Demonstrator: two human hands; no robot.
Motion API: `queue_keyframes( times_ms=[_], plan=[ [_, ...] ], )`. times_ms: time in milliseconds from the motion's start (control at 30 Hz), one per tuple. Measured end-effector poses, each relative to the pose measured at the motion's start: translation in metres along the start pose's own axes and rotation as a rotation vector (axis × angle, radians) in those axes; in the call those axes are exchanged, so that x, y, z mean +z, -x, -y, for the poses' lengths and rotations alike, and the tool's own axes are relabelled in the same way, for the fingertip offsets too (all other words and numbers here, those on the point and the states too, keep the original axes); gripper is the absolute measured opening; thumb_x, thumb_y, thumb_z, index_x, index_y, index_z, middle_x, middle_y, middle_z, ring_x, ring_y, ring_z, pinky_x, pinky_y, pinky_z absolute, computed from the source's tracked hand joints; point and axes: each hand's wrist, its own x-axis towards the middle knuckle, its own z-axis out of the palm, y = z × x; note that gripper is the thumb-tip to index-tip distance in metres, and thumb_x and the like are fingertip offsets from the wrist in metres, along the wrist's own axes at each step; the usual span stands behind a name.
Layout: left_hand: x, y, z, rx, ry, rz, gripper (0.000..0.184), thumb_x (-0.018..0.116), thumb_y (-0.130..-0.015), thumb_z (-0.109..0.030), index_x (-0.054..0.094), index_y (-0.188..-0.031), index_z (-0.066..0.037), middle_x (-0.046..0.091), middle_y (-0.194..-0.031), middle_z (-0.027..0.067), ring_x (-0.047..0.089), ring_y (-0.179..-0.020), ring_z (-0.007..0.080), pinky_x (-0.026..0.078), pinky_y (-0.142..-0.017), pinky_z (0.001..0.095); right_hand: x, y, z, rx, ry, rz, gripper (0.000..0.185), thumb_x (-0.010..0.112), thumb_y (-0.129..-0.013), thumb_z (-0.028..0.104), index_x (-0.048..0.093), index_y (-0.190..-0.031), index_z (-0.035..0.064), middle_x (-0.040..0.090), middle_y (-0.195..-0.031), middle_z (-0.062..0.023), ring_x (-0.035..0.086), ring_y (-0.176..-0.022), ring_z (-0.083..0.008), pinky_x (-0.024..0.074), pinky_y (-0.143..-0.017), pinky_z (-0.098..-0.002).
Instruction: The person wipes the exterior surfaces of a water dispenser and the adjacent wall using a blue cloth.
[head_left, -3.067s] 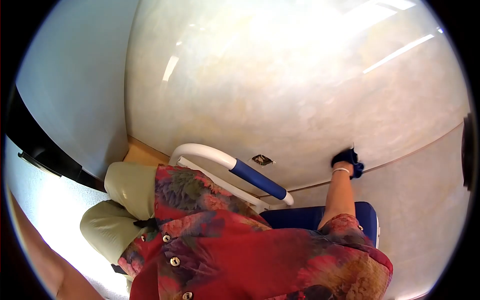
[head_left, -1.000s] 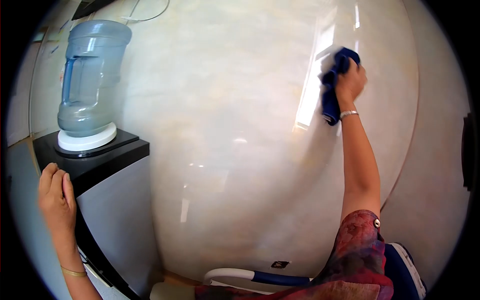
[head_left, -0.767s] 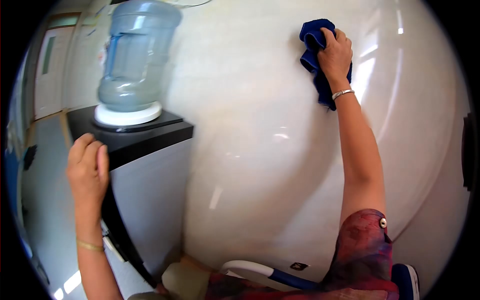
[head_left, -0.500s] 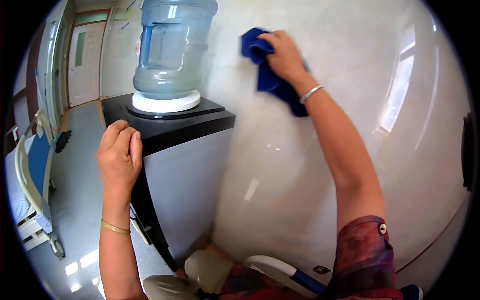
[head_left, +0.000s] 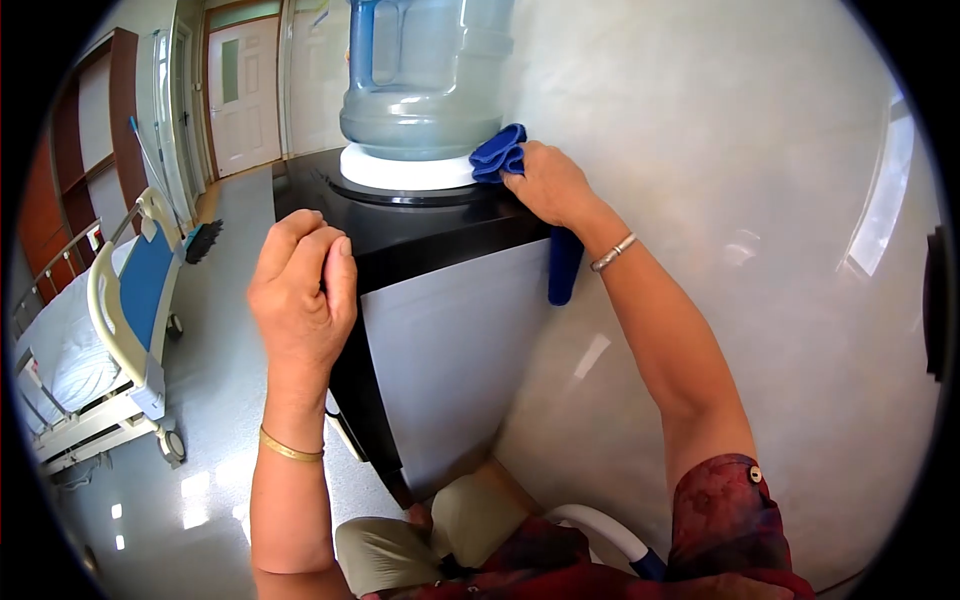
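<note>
My right hand (head_left: pixel 552 184) is closed on a dark blue cloth (head_left: pixel 498 153) at the right side of the water dispenser's white collar (head_left: pixel 400 171). Part of the cloth hangs below the hand, beside the dispenser's edge. A large blue water bottle (head_left: pixel 430 105) stands upright on the collar, above the dispenser's black top (head_left: pixel 390 225). In front of the dispenser's left part is my left hand (head_left: pixel 305 285), raised with its fingers curled together. Nothing shows between them.
A bed (head_left: pixel 130 300) with a blue and cream end panel stands on the left, near a broom (head_left: pixel 203 241). Farther back is a white door (head_left: pixel 243 95). A pale glossy wall (head_left: pixel 720 170) rises on the right. A white curved rail (head_left: pixel 600 525) shows low down.
My right hand has moved left and down with the cloth, from the wall to the dispenser's collar. The view has turned left, showing more of the bed and door. My left hand stays curled.
</note>
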Motion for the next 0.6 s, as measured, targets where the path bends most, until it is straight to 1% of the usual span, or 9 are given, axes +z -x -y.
queue_keyframes(
  times_ms=[67,167,233,300,333,400,433,500,600],
  plan=[
    [0.001,0.000,0.000,-0.016,-0.005,0.004,0.004,0.062,-0.073,0.001,0.061,-0.077,0.001,0.060,-0.088,0.0120,0.060,-0.070,0.0247,0.049,-0.062,0.0291,-0.002,0.007,0.012,0.016,0.070,-0.073,0.027,0.058,-0.076,0.024,0.062,-0.088,0.0007,0.061,-0.089,-0.0186,0.056,-0.088,-0.0362,0.0462,-0.078,-0.0427],
    [0.000,-0.001,0.000,-0.028,-0.002,0.015,0.003,0.060,-0.075,0.000,0.061,-0.078,0.001,0.059,-0.088,0.0127,0.060,-0.072,0.0253,0.049,-0.064,0.0296,0.002,0.022,0.025,-0.161,-0.029,-0.279,0.026,0.062,-0.068,0.025,0.063,-0.075,0.0005,0.060,-0.079,-0.0140,0.056,-0.080,-0.0313,0.0471,-0.070,-0.0411],
    [-0.001,0.001,0.001,-0.032,0.013,0.026,0.004,0.059,-0.077,-0.001,0.061,-0.079,0.001,0.059,-0.088,0.0134,0.060,-0.073,0.0259,0.049,-0.065,0.0302,0.004,0.030,0.048,-0.269,-0.042,-0.338,0.023,0.062,-0.068,0.024,0.061,-0.073,0.0012,0.058,-0.075,-0.0128,0.055,-0.077,-0.0307,0.0459,-0.067,-0.0399],
    [-0.003,0.002,0.004,-0.009,0.024,0.052,0.021,0.054,-0.086,-0.017,0.060,-0.092,0.001,0.058,-0.092,0.0157,0.059,-0.080,0.0295,0.048,-0.072,0.0332,0.006,0.038,0.076,-0.406,-0.065,-0.424,0.019,0.063,-0.068,0.021,0.060,-0.073,0.0030,0.056,-0.072,-0.0108,0.054,-0.074,-0.0294,0.0449,-0.064,-0.0378],
    [-0.003,0.002,0.004,0.002,0.024,0.058,0.021,0.054,-0.086,-0.017,0.060,-0.092,0.001,0.058,-0.092,0.0157,0.059,-0.080,0.0295,0.048,-0.072,0.0332,0.010,0.040,0.089,-0.435,-0.084,-0.446,0.018,0.064,-0.068,0.021,0.062,-0.074,0.0040,0.056,-0.072,-0.0099,0.055,-0.075,-0.0287,0.0452,-0.065,-0.0370],
    [-0.002,0.001,0.002,-0.032,0.064,0.032,0.043,0.044,-0.091,-0.036,0.055,-0.106,0.003,0.057,-0.097,0.0185,0.057,-0.087,0.0334,0.046,-0.077,0.0357,0.016,0.040,0.113,-0.514,-0.190,-0.434,0.019,0.063,-0.068,0.021,0.063,-0.077,0.0041,0.056,-0.076,-0.0100,0.055,-0.077,-0.0284,0.0455,-0.068,-0.0366],
    [-0.004,0.002,0.004,-0.036,0.023,0.069,0.058,0.037,-0.091,-0.047,0.048,-0.116,0.004,0.055,-0.103,0.0204,0.055,-0.093,0.0349,0.044,-0.081,0.0367,0.019,0.036,0.123,-0.547,-0.250,-0.382,0.020,0.063,-0.068,0.021,0.062,-0.077,0.0033,0.056,-0.077,-0.0107,0.054,-0.078,-0.0289,0.0453,-0.069,-0.0368],
    [-0.001,0.004,0.005,-0.019,0.007,0.027,0.058,0.038,-0.091,-0.047,0.047,-0.118,0.004,0.054,-0.105,0.0210,0.054,-0.095,0.0351,0.043,-0.083,0.0369,0.015,0.026,0.139,-0.586,-0.328,-0.175,0.022,0.059,-0.070,0.021,0.062,-0.078,0.0001,0.056,-0.079,-0.0138,0.054,-0.080,-0.0310,0.0446,-0.074,-0.0389],
    [-0.001,0.004,0.005,0.016,-0.046,0.007,0.060,0.040,-0.091,-0.048,0.043,-0.122,0.003,0.051,-0.111,0.0218,0.051,-0.100,0.0352,0.041,-0.087,0.0379,0.010,-0.009,0.153,-0.430,-0.423,0.306,0.025,0.053,-0.074,0.021,0.063,-0.082,-0.0007,0.058,-0.088,-0.0196,0.055,-0.090,-0.0360,0.0447,-0.077,-0.0421]
  ],
)
